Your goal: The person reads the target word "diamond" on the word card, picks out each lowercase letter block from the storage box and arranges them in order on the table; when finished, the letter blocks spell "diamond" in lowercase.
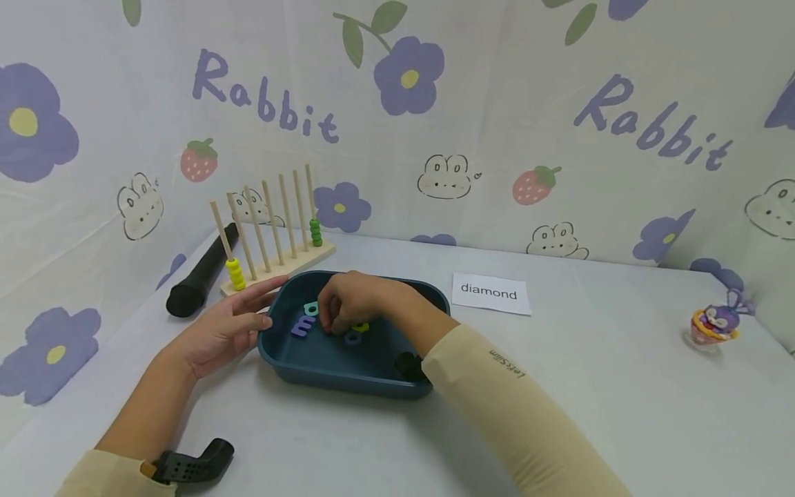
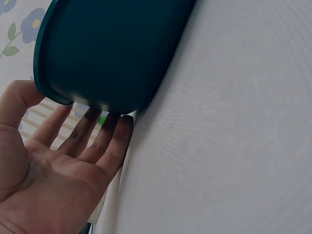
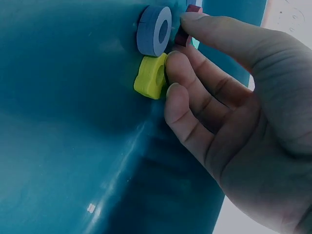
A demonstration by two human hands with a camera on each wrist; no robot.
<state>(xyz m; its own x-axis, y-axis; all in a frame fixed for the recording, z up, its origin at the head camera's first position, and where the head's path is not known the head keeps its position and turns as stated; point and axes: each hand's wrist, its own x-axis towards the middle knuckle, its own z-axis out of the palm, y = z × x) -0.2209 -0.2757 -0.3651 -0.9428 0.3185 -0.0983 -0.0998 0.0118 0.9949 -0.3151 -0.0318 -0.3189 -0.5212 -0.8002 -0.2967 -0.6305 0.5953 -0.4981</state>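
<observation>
The left hand, fingers mostly straight, touches the left end of a dark-teal rectangular plastic tray on the white surface, probably to steady it. Inside lies a chunky purple letter m. The right hand pinches a small dark-red piece between thumb and forefinger, likely for precision; seen edge-on, its shape is unclear. Beside those fingers sit a thick blue-grey ring-shaped piece and a bright-yellow, holed piece.
</observation>
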